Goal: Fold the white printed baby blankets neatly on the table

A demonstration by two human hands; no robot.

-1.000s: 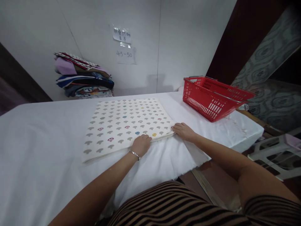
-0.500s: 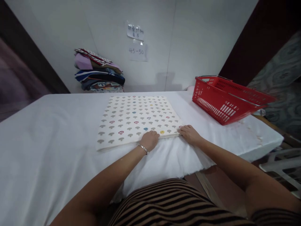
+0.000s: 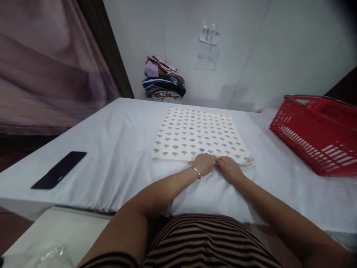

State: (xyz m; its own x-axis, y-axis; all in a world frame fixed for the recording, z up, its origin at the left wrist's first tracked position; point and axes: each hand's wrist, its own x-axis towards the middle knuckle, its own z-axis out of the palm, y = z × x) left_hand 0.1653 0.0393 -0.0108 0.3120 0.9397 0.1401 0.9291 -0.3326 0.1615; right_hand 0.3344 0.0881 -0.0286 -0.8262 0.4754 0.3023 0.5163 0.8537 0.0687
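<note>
A folded white cloth (image 3: 195,130) printed with small mushrooms lies flat on the white-covered table (image 3: 119,149). Its layered near edge faces me. My left hand (image 3: 205,163), with a bracelet at the wrist, is closed on the middle of that edge. Right beside it, almost touching, my right hand (image 3: 229,168) pinches the same edge. The fingertips of both hands are partly hidden against the cloth.
On the right stands a red plastic basket (image 3: 312,137). A stack of folded fabrics (image 3: 164,80) rests at the back against the wall. A dark flat object (image 3: 60,170) lies at the left, above a pale surface (image 3: 61,230) near the lower left.
My right hand has slid left along the cloth's near edge, from its right corner to beside my left hand. The view has turned left, bringing the dark flat object into sight.
</note>
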